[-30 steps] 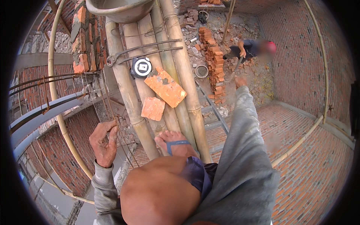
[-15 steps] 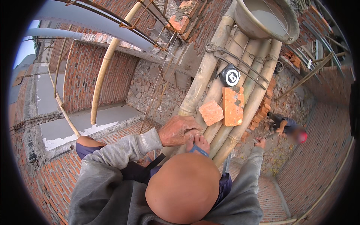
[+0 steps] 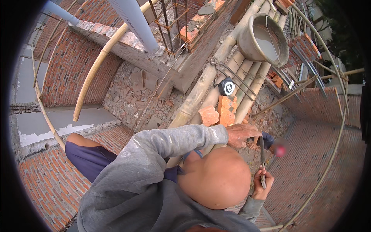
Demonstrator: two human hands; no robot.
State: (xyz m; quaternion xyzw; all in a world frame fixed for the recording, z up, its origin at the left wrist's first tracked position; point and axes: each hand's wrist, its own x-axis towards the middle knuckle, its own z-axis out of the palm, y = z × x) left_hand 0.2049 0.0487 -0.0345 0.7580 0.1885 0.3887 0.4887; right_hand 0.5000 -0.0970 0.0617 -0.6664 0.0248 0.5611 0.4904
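Observation:
My right hand [image 3: 262, 183] is closed around the lower end of a slim, dark, long-shafted tool [image 3: 262, 154], whose exact kind I cannot make out. My left hand [image 3: 242, 134] reaches across to the tool's far end, its fingers and thumb bent round it. Just beyond that hand, a whole orange brick [image 3: 227, 110] and a broken brick piece [image 3: 208, 115] lie on the bamboo poles [image 3: 205, 88]. A black tape measure [image 3: 226, 86] with a white disc rests past the brick. My bent knee [image 3: 218, 178] hides part of the poles.
Beyond the tape lie thin metal rods [image 3: 239, 82] and a bucket [image 3: 284, 52] of grey liquid. Far below, a person in a red cap [image 3: 279, 150] stands by rubble. A grey pipe [image 3: 135, 25], rebar [image 3: 167, 26] and a hanging bamboo pole [image 3: 92, 67] rise at the left.
My left hand has moved right, from beside my foot to the tool's end. The right hand has come lower and the tool now points away from me. My view has shifted right.

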